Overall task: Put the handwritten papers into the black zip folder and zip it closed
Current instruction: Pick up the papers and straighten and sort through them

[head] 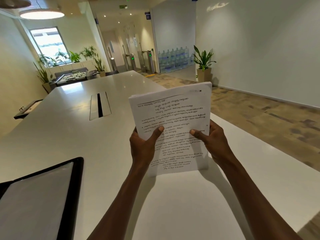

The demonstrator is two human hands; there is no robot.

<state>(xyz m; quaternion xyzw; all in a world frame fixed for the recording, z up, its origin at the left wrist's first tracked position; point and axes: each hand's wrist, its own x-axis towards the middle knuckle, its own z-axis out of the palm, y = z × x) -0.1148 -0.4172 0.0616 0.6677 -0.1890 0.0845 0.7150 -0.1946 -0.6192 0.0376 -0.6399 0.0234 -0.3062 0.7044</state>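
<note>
**Papers held upright above the bench**

I had the handwritten papers (171, 125) in both hands: left hand (142, 144) closed on the left edge, right hand (212, 138) closed on the right, thumbs across the page. The script was not one I could read. The stack's long axis ran near to far, top edge tilted away. The black zip folder (39, 196) lay open at near left on the glossy white bench (69, 132), in an office lobby with a green exit sign (123, 7) far off.

Green EXIT sign (123, 7) on ceiling was readable; handwritten papers (171, 125) carried non-Latin script, not legible; header blurred, no other txt.
</note>
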